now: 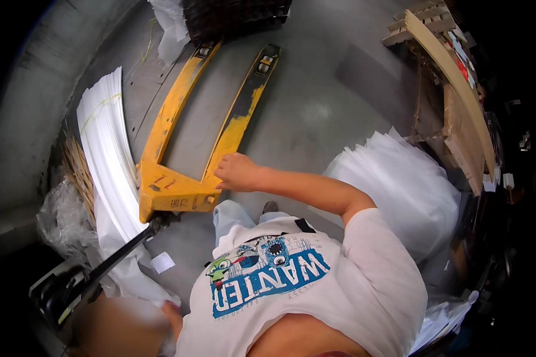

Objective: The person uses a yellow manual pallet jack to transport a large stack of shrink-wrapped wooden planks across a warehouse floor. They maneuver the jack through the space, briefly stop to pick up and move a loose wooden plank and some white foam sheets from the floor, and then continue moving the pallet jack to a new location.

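Observation:
My right arm reaches across in front of my body, and my right hand (pixel 237 172) hovers over the near end of one fork of a yellow pallet jack (pixel 181 196). Its fingers are curled in, with nothing visible in them. The jack's two forks point away from me, their paint worn dark in places. Its black handle (pixel 122 249) slants down toward the lower left, ending in a dark grip head (pixel 62 291). My left hand (pixel 173 318) shows only in part beside my shirt's left edge. Blur beside it hides the rest, so its fingers cannot be made out.
A stack of white sheets (pixel 107 137) lies left of the jack. Crumpled clear plastic (pixel 65 217) sits by the wall. A dark stack (pixel 235 13) stands beyond the forks. On the right are a white sheet pile (pixel 399 184) and wooden pallets and boards (pixel 458 89). Paper (pixel 162 262) lies on the floor.

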